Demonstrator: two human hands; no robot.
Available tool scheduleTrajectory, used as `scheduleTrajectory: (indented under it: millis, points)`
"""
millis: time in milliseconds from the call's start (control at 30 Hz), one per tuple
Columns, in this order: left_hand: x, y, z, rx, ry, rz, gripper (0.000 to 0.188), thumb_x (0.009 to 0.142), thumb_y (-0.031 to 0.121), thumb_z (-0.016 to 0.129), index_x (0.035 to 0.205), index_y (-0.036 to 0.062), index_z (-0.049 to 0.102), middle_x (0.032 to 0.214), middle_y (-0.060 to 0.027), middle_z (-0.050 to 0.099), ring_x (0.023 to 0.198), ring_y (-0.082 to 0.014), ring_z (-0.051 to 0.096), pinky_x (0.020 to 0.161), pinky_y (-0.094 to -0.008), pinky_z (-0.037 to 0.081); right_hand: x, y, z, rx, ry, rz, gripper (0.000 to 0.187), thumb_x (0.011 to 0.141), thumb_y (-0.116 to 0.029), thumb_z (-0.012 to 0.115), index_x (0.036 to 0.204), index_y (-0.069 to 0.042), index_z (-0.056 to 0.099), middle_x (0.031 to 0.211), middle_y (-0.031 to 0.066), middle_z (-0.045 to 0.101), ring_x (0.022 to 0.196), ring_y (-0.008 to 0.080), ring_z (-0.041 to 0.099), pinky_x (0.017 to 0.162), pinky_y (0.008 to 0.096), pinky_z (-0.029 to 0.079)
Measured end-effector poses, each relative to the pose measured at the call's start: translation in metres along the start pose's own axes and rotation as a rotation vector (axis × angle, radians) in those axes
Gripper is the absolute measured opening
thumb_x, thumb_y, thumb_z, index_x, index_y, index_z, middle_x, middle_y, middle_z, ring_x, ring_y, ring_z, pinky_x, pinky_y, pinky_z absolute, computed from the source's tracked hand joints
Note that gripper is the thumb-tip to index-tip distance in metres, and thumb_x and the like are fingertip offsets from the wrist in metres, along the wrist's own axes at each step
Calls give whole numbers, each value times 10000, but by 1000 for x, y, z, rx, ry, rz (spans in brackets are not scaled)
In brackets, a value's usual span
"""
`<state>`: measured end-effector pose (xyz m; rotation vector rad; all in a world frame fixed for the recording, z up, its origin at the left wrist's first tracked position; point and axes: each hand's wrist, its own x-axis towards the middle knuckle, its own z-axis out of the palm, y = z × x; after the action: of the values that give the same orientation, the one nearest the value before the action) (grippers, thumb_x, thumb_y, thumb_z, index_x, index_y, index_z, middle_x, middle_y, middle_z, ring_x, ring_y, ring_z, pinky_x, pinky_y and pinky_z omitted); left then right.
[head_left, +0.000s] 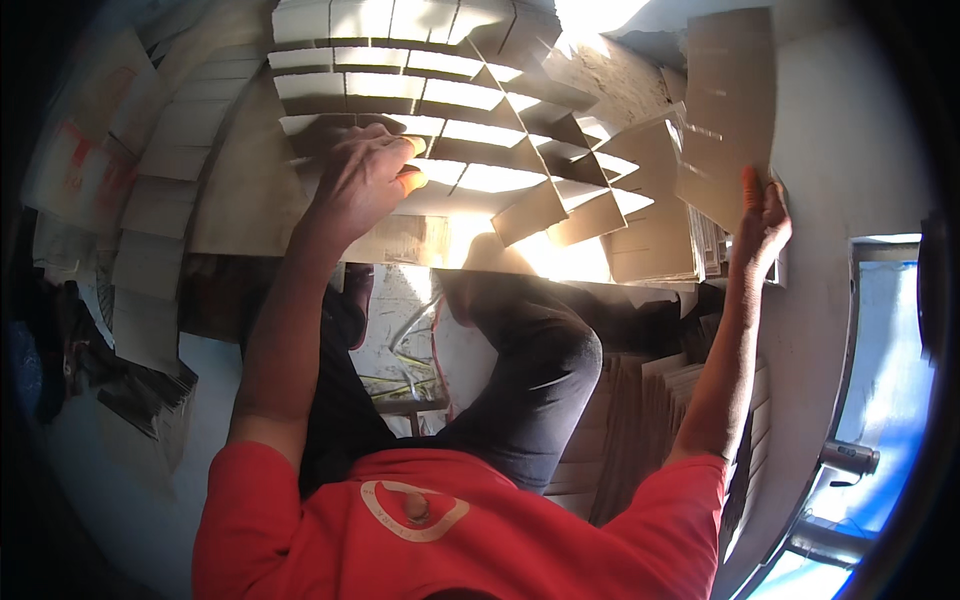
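Observation:
My right hand [763,222] is closed on the lower edge of a long brown cardboard strip [730,100], which stands raised at the right with short slits along its side. My left hand [365,180] is over a grid of slotted cardboard dividers [465,132]. Its thumb and forefinger are apart in bright sunlight, close to the near divider strips, and nothing shows between them. In the grid, several long strips run left to right and shorter pieces cross them, mostly at the right.
A stack of cardboard sheets [655,205] lies right of the grid, below the raised strip. Overlapping cardboard pieces [155,235] form a row at the left. More stacked cardboard [625,415] stands beside my right leg. A blue-lit opening with a metal fitting [850,458] is far right.

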<state>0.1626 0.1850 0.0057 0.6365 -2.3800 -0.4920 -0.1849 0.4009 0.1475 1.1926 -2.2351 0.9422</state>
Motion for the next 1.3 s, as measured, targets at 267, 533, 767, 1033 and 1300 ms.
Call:
scheduleTrajectory:
  millis: [267,533,767,1033,1300]
  points:
    - [-1,-5,2,-91,-21,9,175,710,42,669,879,-5,661,802,-143,649,784,-292,623,745,-384,496,-7,-135,37,280,-407,-182,572,771,-66,746,1306,-91,544,652,-6,619,608,23,510,606,177,439]
    - [-3,-8,5,-67,8,67,153,728,57,648,866,-8,648,806,-145,643,805,-301,619,763,-393,494,-12,-162,69,457,-532,-103,532,806,-39,698,1310,-57,528,825,68,693,747,44,581,725,221,500]
    - [-5,-10,3,-110,-10,52,205,710,-11,552,895,-14,638,836,-148,649,830,-315,616,797,-404,491,-21,-166,94,476,-614,-101,570,798,-36,709,1331,-63,510,844,35,674,750,40,565,711,208,478]
    - [-1,-9,6,-73,-14,19,220,701,-7,561,906,-6,640,841,-142,651,839,-313,615,802,-392,488,-9,-169,91,402,-684,-151,545,817,-18,681,1329,-24,495,975,89,694,839,66,609,761,234,507]
    - [-1,-9,3,-35,-92,-16,195,741,79,662,926,19,656,876,-121,660,885,-301,618,822,-384,483,-24,-171,87,361,-646,-131,550,823,-15,662,1342,-26,480,985,88,699,838,75,618,780,226,494]
